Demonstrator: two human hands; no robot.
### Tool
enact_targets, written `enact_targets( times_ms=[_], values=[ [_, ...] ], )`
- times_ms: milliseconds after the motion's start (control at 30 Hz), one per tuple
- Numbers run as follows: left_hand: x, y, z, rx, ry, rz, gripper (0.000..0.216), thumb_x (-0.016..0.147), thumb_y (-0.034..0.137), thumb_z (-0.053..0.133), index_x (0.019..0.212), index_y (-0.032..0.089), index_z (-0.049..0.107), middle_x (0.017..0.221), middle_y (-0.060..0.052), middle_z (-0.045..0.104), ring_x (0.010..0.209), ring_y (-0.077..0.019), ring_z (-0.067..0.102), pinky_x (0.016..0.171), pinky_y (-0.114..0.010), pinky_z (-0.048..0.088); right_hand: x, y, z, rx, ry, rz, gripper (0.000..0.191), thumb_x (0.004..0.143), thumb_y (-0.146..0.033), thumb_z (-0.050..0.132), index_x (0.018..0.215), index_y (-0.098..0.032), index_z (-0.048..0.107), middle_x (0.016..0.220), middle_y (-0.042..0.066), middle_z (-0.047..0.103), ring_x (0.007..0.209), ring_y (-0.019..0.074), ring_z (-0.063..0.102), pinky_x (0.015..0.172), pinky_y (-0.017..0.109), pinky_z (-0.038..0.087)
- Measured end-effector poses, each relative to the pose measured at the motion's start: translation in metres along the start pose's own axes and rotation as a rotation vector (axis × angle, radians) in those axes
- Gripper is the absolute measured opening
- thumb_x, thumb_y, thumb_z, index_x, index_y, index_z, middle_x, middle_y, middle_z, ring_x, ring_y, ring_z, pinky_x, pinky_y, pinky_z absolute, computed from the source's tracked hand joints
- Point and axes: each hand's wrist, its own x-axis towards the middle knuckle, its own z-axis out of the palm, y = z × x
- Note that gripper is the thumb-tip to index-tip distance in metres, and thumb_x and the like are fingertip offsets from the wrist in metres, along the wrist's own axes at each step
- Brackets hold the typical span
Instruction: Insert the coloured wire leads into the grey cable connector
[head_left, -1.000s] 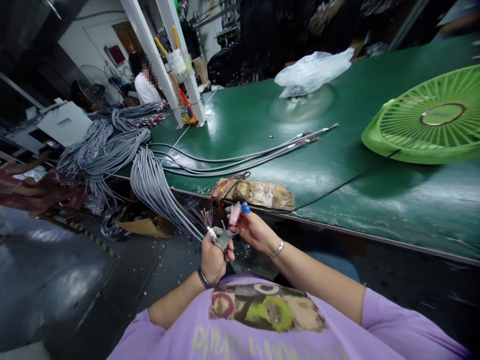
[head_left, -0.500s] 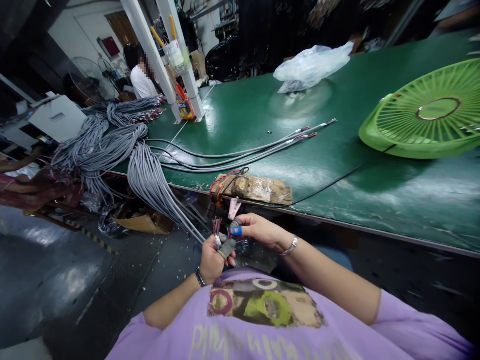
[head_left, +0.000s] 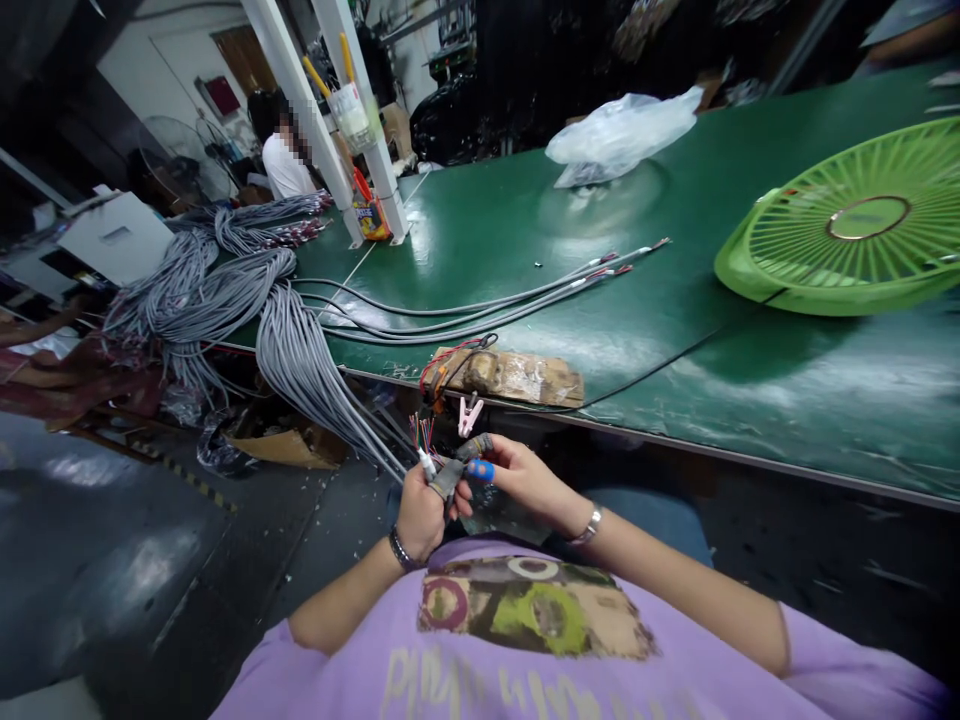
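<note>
"When we look through the head camera, what does the left hand (head_left: 420, 518) grasp?"

"It is clenched around a cable end (head_left: 427, 462). This end, with its white sleeve, comes out at the top of the fist, just beside the thumb, which has a grey wrap (head_left: 448, 480). The coloured wires (head_left: 421, 432) stand above the sleeve and spread a little, upwards and away from the body."

"And where does the rest of it lie?"

"Behind the fist, the grey cables (head_left: 304, 360) run down from the edge of the green table (head_left: 480, 205) in one thick bundle, and they reach the hand from its far left side."

"Please tell me also about the right hand (head_left: 534, 487)."

"Its thumb wears a blue wrap (head_left: 481, 470), and its forefinger a grey cover (head_left: 475, 447). These two tips are close together, just to the right of the wires and near the left thumb. Whether they pinch a wire, I cannot tell, because it is too small to see."

"Is something else near this hand?"

"Yes, a pink clip (head_left: 469, 415) is just beyond the forefinger, below the wooden board (head_left: 536, 380) which lies at the table's edge."
</note>
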Motion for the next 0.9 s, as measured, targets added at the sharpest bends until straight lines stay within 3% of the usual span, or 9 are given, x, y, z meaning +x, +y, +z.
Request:
enact_targets(
  times_ms=[133,300,500,800,900],
  values=[
    [-0.002,-0.004,0.0,0.059,-0.047,0.023,0.036,0.072,0.05,0.063,0.068,0.014,0.056,0.055,-0.003,0.064,0.041,-0.0115,0.057,0.035,-0.018,0.034,0.002,0.003,0.011,0.02,0.092,0.004,0.027,0.073,-0.042,0.065,0.07,-0.019,0.052,0.049,-0.004,0.055,0.044,0.0114,0.051,0.05,0.026,0.04],
    [-0.006,-0.007,-0.006,0.234,-0.143,0.018,0.033,0.067,0.044,0.07,0.065,0.014,0.058,0.052,-0.004,0.064,0.041,-0.0134,0.058,0.041,-0.022,0.042,0.01,0.001,0.01,-0.082,0.039,0.111,0.03,0.067,-0.043,0.07,0.067,-0.017,0.056,0.047,-0.004,0.054,0.038,0.0098,0.046,0.041,0.024,0.035],
    [-0.004,-0.007,-0.004,0.026,-0.027,0.034,0.034,0.072,0.046,0.065,0.067,0.014,0.056,0.054,-0.004,0.064,0.039,-0.012,0.057,0.034,-0.019,0.033,0.015,0.006,0.006,-0.095,0.186,0.092,0.033,0.061,-0.043,0.074,0.06,-0.015,0.057,0.05,-0.003,0.052,0.046,0.0071,0.041,0.047,0.023,0.032],
    [0.0,-0.001,0.003,-0.138,0.075,0.016,0.035,0.066,0.046,0.07,0.069,0.013,0.055,0.053,-0.002,0.062,0.038,-0.0125,0.057,0.032,-0.017,0.029,0.013,0.005,0.007,-0.148,0.262,0.03,0.041,0.061,-0.052,0.072,0.059,-0.016,0.053,0.053,-0.004,0.045,0.05,0.0078,0.036,0.05,0.025,0.029],
    [0.0,-0.002,0.001,-0.13,0.064,0.029,0.034,0.067,0.044,0.069,0.067,0.013,0.054,0.052,-0.002,0.062,0.037,-0.0116,0.056,0.032,-0.017,0.029,0.012,0.004,0.006,-0.143,0.228,0.027,0.041,0.063,-0.052,0.07,0.062,-0.016,0.053,0.054,-0.005,0.046,0.052,0.0078,0.037,0.051,0.024,0.03]
  ],
)
